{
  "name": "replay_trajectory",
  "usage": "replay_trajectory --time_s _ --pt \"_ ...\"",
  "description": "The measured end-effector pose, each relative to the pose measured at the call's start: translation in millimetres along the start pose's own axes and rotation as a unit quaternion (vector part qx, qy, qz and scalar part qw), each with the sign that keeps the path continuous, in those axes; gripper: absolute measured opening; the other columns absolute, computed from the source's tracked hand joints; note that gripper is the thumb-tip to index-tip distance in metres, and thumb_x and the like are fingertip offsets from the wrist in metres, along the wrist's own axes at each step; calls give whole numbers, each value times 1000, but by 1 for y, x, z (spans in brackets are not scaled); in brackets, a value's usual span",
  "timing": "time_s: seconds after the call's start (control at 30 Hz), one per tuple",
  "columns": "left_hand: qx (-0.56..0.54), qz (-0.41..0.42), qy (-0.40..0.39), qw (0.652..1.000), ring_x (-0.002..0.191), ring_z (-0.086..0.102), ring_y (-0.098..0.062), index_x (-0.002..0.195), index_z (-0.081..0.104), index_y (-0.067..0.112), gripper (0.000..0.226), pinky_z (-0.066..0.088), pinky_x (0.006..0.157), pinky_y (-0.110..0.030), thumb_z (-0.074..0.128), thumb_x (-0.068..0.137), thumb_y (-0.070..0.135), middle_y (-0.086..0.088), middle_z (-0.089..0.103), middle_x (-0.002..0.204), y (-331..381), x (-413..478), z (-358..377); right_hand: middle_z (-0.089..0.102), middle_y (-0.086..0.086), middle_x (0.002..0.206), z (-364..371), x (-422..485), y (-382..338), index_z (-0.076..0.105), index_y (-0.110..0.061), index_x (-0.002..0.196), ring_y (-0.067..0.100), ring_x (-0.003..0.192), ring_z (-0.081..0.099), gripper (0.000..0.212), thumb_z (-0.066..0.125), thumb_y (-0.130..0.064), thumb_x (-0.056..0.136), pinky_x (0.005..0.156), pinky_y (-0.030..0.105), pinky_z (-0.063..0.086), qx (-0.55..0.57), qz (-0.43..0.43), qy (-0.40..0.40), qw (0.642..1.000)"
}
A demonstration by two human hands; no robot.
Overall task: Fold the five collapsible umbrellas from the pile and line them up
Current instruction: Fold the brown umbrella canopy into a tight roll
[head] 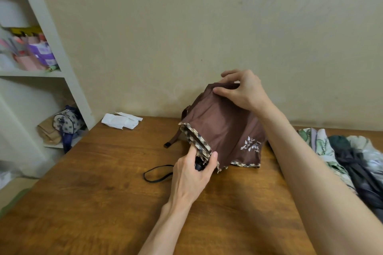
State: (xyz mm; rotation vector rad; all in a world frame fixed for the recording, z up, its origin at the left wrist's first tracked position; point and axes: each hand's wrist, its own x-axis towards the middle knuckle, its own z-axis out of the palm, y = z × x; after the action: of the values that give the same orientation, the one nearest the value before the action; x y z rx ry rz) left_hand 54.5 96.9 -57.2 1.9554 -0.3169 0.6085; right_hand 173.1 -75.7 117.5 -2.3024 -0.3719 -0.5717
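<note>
A brown collapsible umbrella [219, 126] with a plaid-trimmed hem stands tilted on the wooden table [103, 192], its canopy loose and bunched. My left hand [192, 170] grips the dark handle at its lower end, and the black wrist loop [157, 173] trails onto the table. My right hand [242, 91] pinches the brown fabric at the top end. The brown closing strap [175, 136] hangs down behind the canopy. At the right edge lies a pile of other umbrellas [348, 161], floral, dark and grey, partly hidden by my right forearm.
A crumpled white paper [121, 120] lies at the back of the table by the beige wall. White shelves [51, 72] stand to the left, holding colourful boxes and a small patterned bag [67, 121].
</note>
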Motion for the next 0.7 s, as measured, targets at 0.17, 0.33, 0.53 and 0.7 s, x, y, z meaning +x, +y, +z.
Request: replay_trajectory --time_s 0.17,0.33,0.53,0.7 --pt "-5 -36 27 999 103 71 -4 165 4 31 108 62 88 -24 71 87 64 19 62 119 5 -1 2 75 -11 116 6 -3 -2 77 -38 84 22 117 63 9 85 -36 86 100 42 34 -51 -19 50 997" --pt "7 -21 51 998 92 75 -11 163 -19 46 122 65 86 -33 77 90 52 4 67 119 7 0 1 73 -4 106 15 -6 -3 75 -28 85 28 112 58 10 83 -34 87 85 36 24 -131 -56 93 985" --pt "65 44 24 997 61 54 -1 164 25 49 74 50 65 -16 62 100 52 18 55 76 4 2 -1 72 -1 107 24 -10 -3 77 -23 88 30 110 57 14 84 -35 87 84 36 26 -123 -61 131 982" --pt "96 53 30 994 69 61 -7 163 33 46 72 57 68 -20 63 98 53 11 63 81 0 0 0 66 -3 121 13 -9 7 82 -29 89 28 129 43 18 84 -47 86 95 38 24 -85 23 106 990"
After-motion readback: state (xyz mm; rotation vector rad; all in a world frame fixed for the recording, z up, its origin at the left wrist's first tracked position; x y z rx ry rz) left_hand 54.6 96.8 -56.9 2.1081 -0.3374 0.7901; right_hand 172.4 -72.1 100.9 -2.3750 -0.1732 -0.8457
